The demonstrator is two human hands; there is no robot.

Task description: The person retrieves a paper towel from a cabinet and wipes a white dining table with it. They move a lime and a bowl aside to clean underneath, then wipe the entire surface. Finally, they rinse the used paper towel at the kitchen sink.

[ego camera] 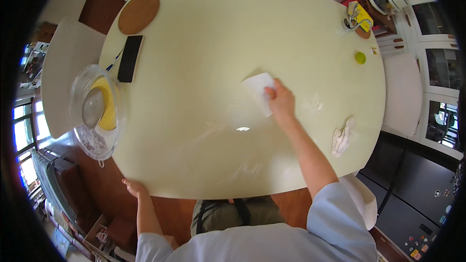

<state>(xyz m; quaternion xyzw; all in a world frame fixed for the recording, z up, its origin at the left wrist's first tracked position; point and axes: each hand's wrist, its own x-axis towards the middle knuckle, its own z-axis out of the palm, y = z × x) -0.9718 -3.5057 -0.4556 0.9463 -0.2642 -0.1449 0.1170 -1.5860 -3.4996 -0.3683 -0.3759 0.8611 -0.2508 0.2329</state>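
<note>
My right hand [282, 100] grips a white sheet [259, 82], paper or a thin flat scraper, over the middle of a pale yellow table [204, 62]. Faint whitish smears mark the tabletop near it and towards the front edge. My left hand [134, 187] is at the table's front left edge, holding nothing that shows; whether it touches the edge is unclear. A crumpled white cloth or glove [342, 138] lies on the right side of the table. On the left rim is a clear bowl [118, 116] with a mesh sieve [93, 107] and something yellow inside.
A black-screened phone [131, 59], a pen [114, 60] and a round brown mat [139, 14] lie at the left. Towards the back right are a green round object [360, 58], a glass with metal utensils [350, 24] and a yellow packet [363, 18]. Chairs flank the table.
</note>
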